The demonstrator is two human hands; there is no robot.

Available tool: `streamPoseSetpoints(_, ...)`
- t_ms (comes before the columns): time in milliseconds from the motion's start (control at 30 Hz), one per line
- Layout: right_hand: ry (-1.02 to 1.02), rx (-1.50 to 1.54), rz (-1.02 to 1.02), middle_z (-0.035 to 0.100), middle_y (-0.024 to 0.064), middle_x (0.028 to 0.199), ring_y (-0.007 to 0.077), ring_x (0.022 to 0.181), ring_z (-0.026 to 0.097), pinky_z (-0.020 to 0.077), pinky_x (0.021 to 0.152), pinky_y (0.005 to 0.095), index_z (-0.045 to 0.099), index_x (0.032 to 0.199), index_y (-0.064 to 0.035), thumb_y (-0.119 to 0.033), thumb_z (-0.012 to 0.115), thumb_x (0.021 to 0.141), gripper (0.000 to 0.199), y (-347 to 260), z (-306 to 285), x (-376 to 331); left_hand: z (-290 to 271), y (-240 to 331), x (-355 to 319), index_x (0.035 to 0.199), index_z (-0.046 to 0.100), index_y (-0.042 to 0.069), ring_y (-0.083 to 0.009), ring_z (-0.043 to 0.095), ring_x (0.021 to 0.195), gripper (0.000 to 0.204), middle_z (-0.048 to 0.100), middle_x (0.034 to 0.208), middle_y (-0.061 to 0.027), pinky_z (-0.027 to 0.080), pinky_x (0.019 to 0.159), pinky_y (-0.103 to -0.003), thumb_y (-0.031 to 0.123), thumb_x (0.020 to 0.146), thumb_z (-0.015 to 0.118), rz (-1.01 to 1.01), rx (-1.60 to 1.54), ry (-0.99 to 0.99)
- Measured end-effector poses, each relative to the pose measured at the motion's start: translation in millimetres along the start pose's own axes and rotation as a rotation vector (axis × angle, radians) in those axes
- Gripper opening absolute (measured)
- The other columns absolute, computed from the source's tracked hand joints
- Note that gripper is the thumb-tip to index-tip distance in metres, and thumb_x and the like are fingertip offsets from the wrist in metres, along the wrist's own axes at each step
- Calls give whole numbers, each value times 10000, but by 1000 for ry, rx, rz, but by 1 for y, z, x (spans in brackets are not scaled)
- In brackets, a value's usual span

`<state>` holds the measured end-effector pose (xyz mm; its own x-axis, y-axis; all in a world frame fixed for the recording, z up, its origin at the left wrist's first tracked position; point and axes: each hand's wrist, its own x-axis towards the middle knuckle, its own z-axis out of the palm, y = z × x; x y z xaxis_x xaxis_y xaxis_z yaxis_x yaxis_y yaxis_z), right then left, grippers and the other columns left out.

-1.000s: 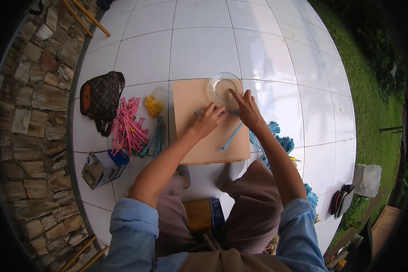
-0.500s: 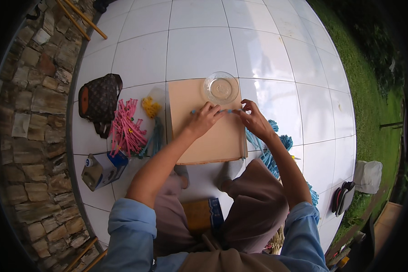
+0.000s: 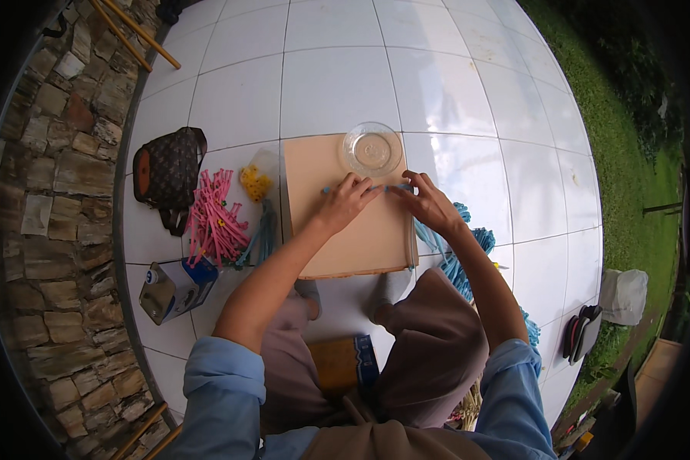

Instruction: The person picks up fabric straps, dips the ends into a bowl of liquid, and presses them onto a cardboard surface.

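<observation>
Both my hands work on a thin blue strip [image 3: 398, 186] above a tan board, just below a clear glass dish [image 3: 371, 149]. My left hand [image 3: 346, 204] is closed on the strip, and a short blue end pokes out left of its knuckles. Close by on the right, my right hand [image 3: 429, 205] pinches the strip's other part with bent fingers. The fingers partly cover the strip, so its full shape is hidden. The flat tan board [image 3: 352, 249] lies beneath both hands, and the dish stands on its far edge.
Pink strips [image 3: 216, 218], yellow pieces in a clear bag [image 3: 255, 182] and a teal bundle [image 3: 263, 234] lie left of the board. Beyond them are a brown bag [image 3: 164, 169] and a metal can [image 3: 172, 290]. Blue bundles [image 3: 460, 272] lie right, beside my knee.
My right hand has shifted slightly left, nearer my left hand, and its fingers have drawn in a little. My left hand stays almost where it was.
</observation>
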<state>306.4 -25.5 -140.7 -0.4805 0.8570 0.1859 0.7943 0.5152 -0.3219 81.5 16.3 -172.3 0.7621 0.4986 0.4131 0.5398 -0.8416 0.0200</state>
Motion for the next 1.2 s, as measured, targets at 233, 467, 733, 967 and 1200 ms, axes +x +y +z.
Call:
streamPoseSetpoints(233,229,426,281,489,173,1122,311,957,553,494,806,377,503,1192,-75,84,465,767,456,-5,1,-4,-3,-1,1,1135,611,151,-154,480,871,425,516,919,14,478,755,-221,76,717,586,16,-1,-29)
streamPoseSetpoints(467,156,283,294,576,134,975,289,987,535,468,836,376,436,1149,-31,83,493,783,388,5,12,-10,4,0,-3,1145,600,103,-167,500,848,470,503,888,-26,492,753,-275,-21,692,601,-3,-86,35)
streamPoseSetpoints(733,291,184,193,572,123,919,303,892,543,491,725,365,433,1007,11,43,485,812,205,-17,-7,-17,-21,4,-5,907,606,40,-196,514,864,219,531,892,-66,499,715,-285,-6,693,611,-58,-169,114)
streamPoseSetpoints(967,507,316,191,573,79,947,231,910,552,413,824,366,450,1050,-37,-27,662,766,355,-110,-123,-13,-178,6,-1,943,598,24,-222,565,896,188,541,901,-67,499,731,-324,1,756,596,-359,-572,109)
streamPoseSetpoints(1200,418,782,3,583,89,862,158,800,608,523,665,262,382,1154,-29,26,592,824,395,-233,-165,56,-282,5,-74,1145,544,35,-245,543,1055,321,545,1114,-100,412,934,-340,137,845,594,-440,-767,316)
